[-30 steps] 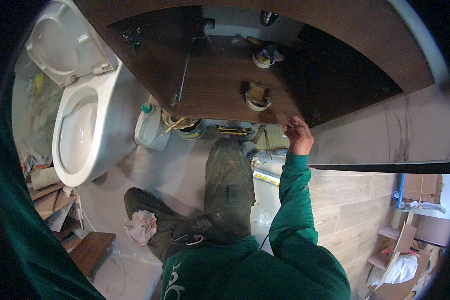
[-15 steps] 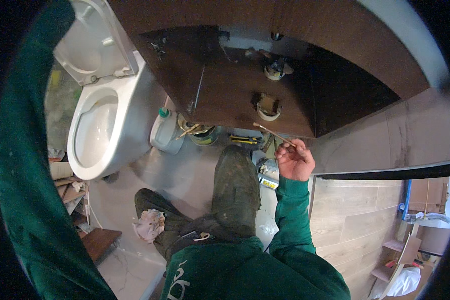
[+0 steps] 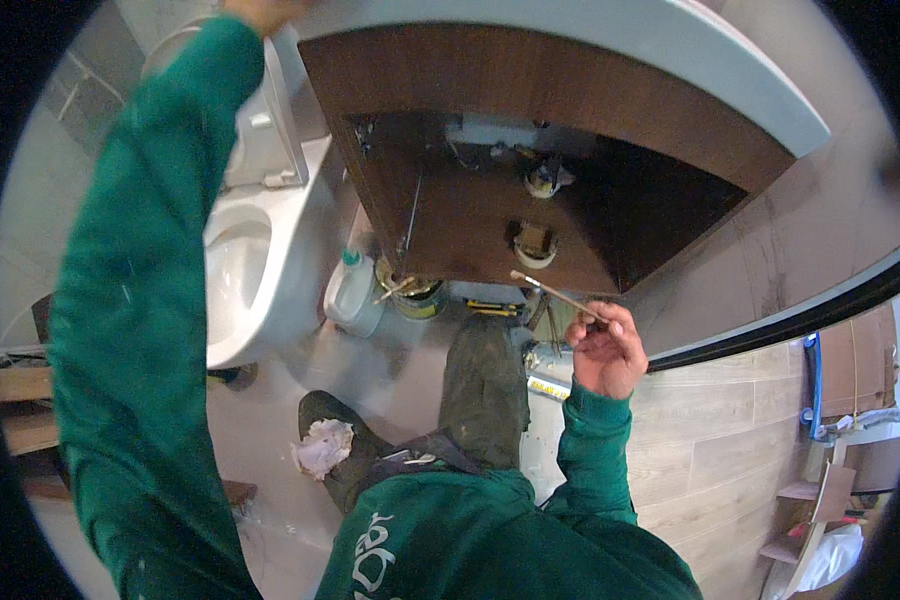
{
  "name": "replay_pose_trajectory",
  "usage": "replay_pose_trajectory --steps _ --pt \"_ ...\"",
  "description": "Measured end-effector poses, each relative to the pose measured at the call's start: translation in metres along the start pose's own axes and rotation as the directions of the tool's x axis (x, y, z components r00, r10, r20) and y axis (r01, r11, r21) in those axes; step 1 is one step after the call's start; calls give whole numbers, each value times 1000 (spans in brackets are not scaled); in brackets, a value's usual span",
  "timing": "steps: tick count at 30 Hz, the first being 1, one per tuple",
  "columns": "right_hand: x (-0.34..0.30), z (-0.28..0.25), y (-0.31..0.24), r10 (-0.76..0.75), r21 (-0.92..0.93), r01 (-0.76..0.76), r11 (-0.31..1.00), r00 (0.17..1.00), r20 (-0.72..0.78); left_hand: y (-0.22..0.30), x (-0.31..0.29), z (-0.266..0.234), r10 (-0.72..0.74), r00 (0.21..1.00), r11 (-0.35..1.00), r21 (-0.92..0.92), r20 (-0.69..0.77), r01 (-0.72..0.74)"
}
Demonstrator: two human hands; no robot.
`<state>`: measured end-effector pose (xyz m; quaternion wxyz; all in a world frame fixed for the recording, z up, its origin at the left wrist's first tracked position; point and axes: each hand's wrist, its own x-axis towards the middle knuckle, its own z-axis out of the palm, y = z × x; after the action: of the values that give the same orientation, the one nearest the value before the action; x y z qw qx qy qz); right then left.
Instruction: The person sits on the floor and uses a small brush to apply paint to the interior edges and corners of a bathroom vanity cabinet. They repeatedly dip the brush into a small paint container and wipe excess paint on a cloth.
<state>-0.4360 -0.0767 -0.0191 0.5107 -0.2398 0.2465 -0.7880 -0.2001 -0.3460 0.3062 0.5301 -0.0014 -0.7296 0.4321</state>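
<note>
In my right hand (image 3: 608, 352) is a thin paintbrush (image 3: 558, 295), pinched between the fingers with its tip pointing up and left toward the front edge of the cabinet. That dark brown cabinet (image 3: 570, 75) stands open-fronted under a pale curved top (image 3: 570, 30). Inside it are a small round tub (image 3: 536, 252) with a brownish piece in its mouth and another white container (image 3: 544, 183) farther back. My left arm is raised past the toilet, and my left hand (image 3: 267, 12) reaches the upper edge near the top's left end. Its fingers are cut off by the picture's edge.
A white toilet (image 3: 260, 290) with its lid up stands left of the cabinet. Between them are a plastic jug (image 3: 353, 298) with a green cap and an open tin (image 3: 422, 302) with a stick across it. A crumpled rag (image 3: 323, 449) rests on my knee. Yellow-black tools (image 3: 493, 308) lie below the cabinet.
My left arm has swung up and right, bringing the hand into sight at the upper edge. The view has shifted; my right hand still holds the paintbrush near the cabinet front.
</note>
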Motion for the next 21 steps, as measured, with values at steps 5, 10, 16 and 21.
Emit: replay_pose_trajectory --steps 5,10,16,21 --pt "-22 27 -33 -199 -150 208 966 977 75 150 -26 -90 -109 787 795 -423 608 436" --pt "-23 41 -31 -183 -196 217 956 967 178 194 -56 -113 -171 654 578 -463 737 672" --pt "-23 53 -20 -164 -226 202 953 970 179 200 -60 -118 -135 663 586 -480 736 653" --pt "-24 58 -19 -155 -265 213 941 963 222 204 -68 -119 -114 692 599 -506 713 621"
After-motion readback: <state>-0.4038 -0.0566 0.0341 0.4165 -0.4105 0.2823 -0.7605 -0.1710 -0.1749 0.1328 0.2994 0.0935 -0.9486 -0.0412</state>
